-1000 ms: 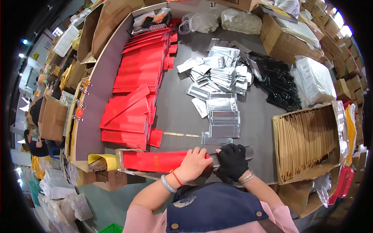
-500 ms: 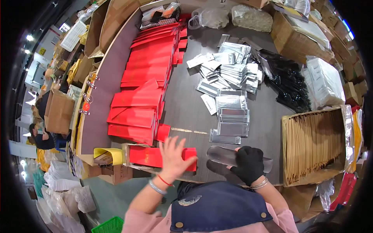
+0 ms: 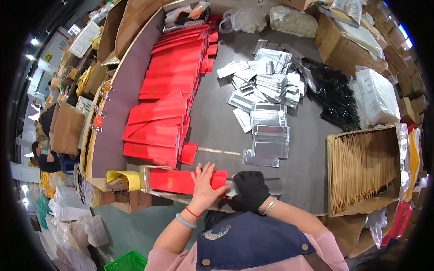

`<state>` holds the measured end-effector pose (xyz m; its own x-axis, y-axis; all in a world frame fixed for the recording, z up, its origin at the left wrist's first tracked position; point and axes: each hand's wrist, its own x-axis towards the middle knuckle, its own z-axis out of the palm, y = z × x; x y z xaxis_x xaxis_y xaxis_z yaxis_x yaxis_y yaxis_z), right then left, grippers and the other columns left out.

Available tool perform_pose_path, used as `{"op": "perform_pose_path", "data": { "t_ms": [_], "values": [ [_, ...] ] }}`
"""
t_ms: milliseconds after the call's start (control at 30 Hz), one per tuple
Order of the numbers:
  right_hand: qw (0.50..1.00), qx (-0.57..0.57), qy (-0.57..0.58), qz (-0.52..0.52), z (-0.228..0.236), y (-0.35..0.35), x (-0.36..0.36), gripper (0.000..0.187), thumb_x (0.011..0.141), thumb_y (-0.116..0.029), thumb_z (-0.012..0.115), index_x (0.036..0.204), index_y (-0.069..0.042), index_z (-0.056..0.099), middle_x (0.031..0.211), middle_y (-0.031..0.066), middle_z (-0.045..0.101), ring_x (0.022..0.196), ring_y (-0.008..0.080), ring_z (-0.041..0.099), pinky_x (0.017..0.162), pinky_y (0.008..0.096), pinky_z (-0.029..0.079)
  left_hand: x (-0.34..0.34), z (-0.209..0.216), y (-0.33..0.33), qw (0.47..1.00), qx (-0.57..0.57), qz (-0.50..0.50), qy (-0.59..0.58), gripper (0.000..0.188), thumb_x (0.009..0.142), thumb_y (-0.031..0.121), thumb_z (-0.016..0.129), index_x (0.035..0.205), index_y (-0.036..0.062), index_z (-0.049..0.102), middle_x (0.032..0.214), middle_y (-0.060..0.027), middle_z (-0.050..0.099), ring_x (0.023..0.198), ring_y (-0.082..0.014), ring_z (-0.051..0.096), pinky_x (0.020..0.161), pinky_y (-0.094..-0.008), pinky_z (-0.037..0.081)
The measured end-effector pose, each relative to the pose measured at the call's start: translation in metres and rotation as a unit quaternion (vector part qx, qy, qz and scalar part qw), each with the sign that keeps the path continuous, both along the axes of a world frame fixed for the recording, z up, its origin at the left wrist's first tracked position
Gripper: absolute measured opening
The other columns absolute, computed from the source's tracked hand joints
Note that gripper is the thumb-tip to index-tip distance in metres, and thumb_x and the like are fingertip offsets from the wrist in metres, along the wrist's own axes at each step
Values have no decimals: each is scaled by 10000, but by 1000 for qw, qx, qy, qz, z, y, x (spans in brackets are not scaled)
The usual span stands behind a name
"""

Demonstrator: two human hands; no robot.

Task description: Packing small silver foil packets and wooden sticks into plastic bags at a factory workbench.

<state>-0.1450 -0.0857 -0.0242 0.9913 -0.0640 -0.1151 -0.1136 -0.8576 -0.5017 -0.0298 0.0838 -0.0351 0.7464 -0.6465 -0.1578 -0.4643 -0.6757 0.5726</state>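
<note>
My bare left hand (image 3: 205,187) lies with its fingers spread on a long red paper sleeve (image 3: 172,181) at the table's near edge. Its thumb points toward the sleeve's right end. My right hand (image 3: 249,190), in a black fingerless-looking glove, is closed on a flat, dark translucent plastic strip (image 3: 274,186). The strip's left end meets the sleeve's right end beside my left thumb; whether it is inside the sleeve I cannot tell. Just beyond lie silver flat packets (image 3: 271,149) in overlapping rows. A long fanned stack of red sleeves (image 3: 165,81) runs along the left side.
At the right stands a carton (image 3: 332,171) packed with brown card pieces. Behind it lie black glossy plastic strips (image 3: 337,97) and a clear-wrapped white bundle (image 3: 377,97). A yellow holder (image 3: 129,180) sits at the left corner, and a green basket (image 3: 126,262) is below.
My right hand has moved left with the dark strip, bringing it up to the red sleeve. My left hand has come down and slightly right onto the sleeve.
</note>
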Motion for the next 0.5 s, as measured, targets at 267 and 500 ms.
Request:
{"op": "perform_pose_path", "data": {
  "t_ms": [267,500],
  "values": [
    [972,27,-140,-189,12,-55,-35,609,690,-307,792,1215,-83,580,1164,123,578,1113,314,516,981,431,381,95,-35,-120,947,-153,-218,-178,538,785,101,686,1291,53,510,1341,-167,476,1266,-371,408,1007,-464,399],
    [858,-86,-220,-456,-4,-149,-185,398,798,-76,708,1163,-3,565,1140,143,581,1106,295,547,987,388,414,86,-30,-84,947,-16,-212,-242,345,754,164,719,1084,133,623,1067,-33,588,1039,-258,527,843,-403,433]
  ]
}}
